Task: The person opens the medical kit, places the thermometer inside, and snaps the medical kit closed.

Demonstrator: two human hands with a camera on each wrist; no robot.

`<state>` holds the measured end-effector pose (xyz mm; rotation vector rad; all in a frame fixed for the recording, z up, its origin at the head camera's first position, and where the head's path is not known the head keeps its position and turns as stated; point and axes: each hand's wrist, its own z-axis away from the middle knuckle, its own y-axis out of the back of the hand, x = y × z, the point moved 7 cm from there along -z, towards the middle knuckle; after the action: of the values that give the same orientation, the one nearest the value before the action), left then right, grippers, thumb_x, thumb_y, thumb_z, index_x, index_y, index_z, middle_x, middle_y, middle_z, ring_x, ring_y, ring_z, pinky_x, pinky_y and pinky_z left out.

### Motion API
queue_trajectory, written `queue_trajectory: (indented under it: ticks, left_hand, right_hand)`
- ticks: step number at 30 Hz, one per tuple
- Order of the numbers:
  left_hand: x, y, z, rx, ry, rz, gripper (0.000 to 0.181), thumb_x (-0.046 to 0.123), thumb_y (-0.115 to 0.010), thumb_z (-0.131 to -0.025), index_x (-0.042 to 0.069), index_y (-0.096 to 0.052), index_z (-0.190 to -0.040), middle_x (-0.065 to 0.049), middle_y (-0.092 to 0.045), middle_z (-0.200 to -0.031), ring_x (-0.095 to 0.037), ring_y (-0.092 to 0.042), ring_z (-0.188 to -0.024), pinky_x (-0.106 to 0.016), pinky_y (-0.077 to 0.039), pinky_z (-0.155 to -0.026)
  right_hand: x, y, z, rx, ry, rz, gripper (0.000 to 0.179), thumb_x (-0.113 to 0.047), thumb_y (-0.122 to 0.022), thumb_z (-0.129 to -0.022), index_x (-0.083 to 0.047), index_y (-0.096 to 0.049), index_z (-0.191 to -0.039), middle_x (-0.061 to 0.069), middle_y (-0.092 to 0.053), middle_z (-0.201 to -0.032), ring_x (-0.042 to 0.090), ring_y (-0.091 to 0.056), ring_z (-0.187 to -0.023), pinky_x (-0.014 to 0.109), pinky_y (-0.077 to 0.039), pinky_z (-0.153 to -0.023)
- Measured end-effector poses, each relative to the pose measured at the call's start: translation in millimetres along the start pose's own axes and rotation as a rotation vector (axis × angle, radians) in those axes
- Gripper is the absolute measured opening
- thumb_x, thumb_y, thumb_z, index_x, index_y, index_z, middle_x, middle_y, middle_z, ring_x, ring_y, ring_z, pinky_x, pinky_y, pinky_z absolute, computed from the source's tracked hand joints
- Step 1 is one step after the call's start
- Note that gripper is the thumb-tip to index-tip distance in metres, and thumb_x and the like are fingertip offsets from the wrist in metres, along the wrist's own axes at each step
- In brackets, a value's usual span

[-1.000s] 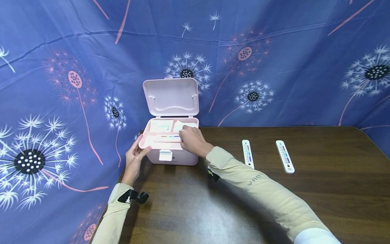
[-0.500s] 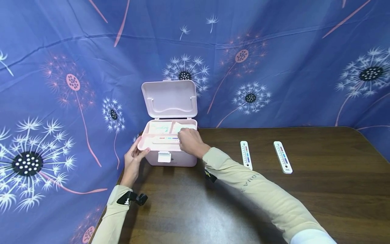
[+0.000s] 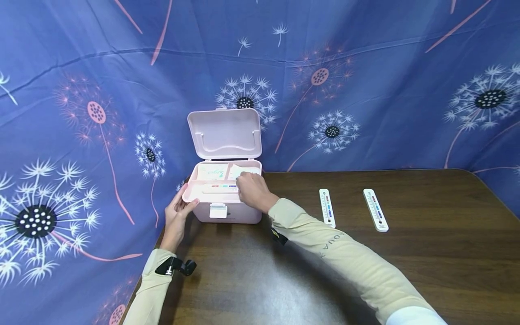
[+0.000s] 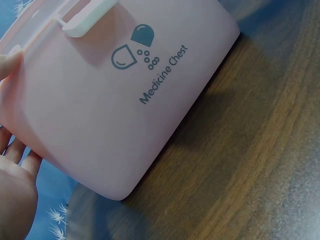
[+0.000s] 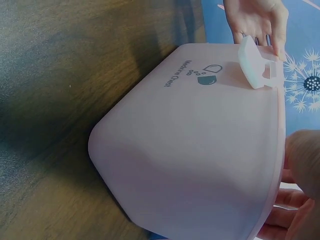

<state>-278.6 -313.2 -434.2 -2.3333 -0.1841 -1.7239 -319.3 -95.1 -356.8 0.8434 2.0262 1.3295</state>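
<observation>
A pink medicine chest [image 3: 243, 215] stands with its lid up at the left of the table, its front latch [image 3: 218, 211] hanging down. My left hand [image 3: 177, 221] grips its front left corner, thumb over the rim and fingers along the side. Across the front compartment of the chest's tray lies a white strip thermometer [image 3: 217, 188] with coloured bands. My right hand [image 3: 255, 189] reaches over the chest's right end with curled fingers and holds the thermometer's right end, which it covers. From the right wrist, those fingers [image 5: 282, 217] disappear behind the rim.
Two similar white thermometers [image 3: 327, 208] [image 3: 375, 210] lie on the brown wooden table [image 3: 438, 225] to the right. Packets [image 3: 212, 171] sit in the tray's rear compartments. A blue dandelion-print cloth [image 3: 365, 67] hangs behind and at the left, close to the raised lid [image 3: 225, 134].
The head view has shifted slightly, so everything appears a little lower and further left. Both hands keep their places at the chest, and the thermometer stays at the right hand.
</observation>
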Motion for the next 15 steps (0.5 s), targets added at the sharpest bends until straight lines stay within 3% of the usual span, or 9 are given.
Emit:
queue_trajectory:
  ticks: [15]
  left_hand:
    - [1.2, 1.0, 1.9, 0.011, 0.002, -0.01, 0.062, -0.004, -0.068, -0.082, 0.002, -0.045, -0.139, -0.015, -0.042, -0.143, -0.021, -0.039, -0.131, -0.022, -0.033, -0.105]
  right_hand:
    - [2.9, 7.8, 7.3, 0.057, 0.019, 0.024, 0.014, -0.015, -0.065, -0.08, -0.012, -0.063, -0.067, 0.003, -0.06, -0.074, 0.023, -0.061, -0.072, 0.038, -0.043, -0.061]
